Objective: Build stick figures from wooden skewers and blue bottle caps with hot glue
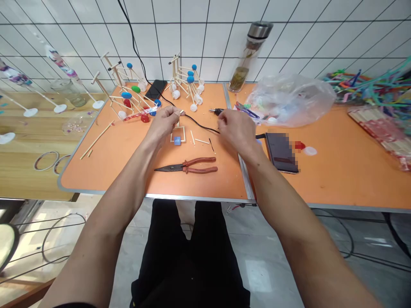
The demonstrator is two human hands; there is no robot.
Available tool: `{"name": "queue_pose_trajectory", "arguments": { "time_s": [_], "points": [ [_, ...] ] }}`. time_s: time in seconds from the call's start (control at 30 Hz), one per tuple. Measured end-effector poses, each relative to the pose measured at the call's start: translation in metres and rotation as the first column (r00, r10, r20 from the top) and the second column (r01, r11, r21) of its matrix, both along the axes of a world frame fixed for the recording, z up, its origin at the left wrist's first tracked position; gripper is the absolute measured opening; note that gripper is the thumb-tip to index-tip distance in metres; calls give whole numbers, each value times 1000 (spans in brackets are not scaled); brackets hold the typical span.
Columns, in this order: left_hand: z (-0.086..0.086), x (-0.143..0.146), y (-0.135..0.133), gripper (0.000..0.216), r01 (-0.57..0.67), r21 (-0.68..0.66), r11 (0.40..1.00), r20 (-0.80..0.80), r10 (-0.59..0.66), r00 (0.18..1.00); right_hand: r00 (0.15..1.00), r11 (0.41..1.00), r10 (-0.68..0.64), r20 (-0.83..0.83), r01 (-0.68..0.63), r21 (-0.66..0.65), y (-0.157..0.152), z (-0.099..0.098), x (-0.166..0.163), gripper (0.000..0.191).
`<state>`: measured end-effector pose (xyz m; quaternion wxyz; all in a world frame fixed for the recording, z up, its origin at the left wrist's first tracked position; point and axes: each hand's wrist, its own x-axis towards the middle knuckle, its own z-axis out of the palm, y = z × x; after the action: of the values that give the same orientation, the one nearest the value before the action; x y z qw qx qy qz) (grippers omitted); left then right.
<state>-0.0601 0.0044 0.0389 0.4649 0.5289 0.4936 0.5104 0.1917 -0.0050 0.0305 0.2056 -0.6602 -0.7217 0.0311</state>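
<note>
My left hand point(165, 124) is closed, pinching a short wooden stick point(181, 113) between thumb and fingers. Just below it lies a small square frame of wooden sticks point(185, 134) with a blue block point(177, 141) at its near side. My right hand point(236, 130) is curled around the back of a black tool with a metal tip point(218, 111); the tip points left, and the palm hides the rest. A black cable point(201, 125) runs between the hands and under the right one. Cut stick pieces point(202, 141) and red-handled long-nose pliers point(186, 165) lie nearer me.
Stick models with coloured balls point(188, 83) stand at the back beside a black phone point(156, 90). A glass bottle point(240, 72) and a clear plastic bag point(292, 100) are at the back right. Another phone point(281, 152) lies right of my right forearm.
</note>
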Motion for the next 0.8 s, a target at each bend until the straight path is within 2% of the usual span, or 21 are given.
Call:
{"name": "queue_pose_trajectory", "arguments": {
  "time_s": [0.07, 0.13, 0.3, 0.47, 0.57, 0.7, 0.8],
  "points": [
    [0, 1, 0, 9, -8, 12, 1000, -2, 8, 1000, 992, 992, -122, -16, 123, 35, 8, 0, 16, 38],
    [1, 1, 0, 11, -10, 8, 1000, -3, 10, 1000, 984, 984, -178, -13, 178, -11, 14, 0, 28, 49],
    [1, 3, -2, 8, 0, -35, 999, 22, 1, 1000, 973, 961, -230, -23, 223, -164, 25, -4, 29, 63],
    [1, 2, -4, 6, 26, -47, 999, 43, -24, 999, 966, 955, -253, -42, 243, -171, 36, -12, 22, 78],
    [0, 1, -3, 10, 47, -50, 998, 75, -43, 996, 957, 948, -278, -80, 259, -186, 38, -16, 24, 78],
    [-2, -2, -1, 20, 57, -49, 997, 124, -50, 991, 916, 946, -318, -247, 290, -143, 38, -15, 28, 66],
    [-4, -5, 0, 24, 59, -33, 998, 152, -53, 987, 794, 954, -297, -530, 266, -136, 39, -14, 27, 59]
  ]
}}
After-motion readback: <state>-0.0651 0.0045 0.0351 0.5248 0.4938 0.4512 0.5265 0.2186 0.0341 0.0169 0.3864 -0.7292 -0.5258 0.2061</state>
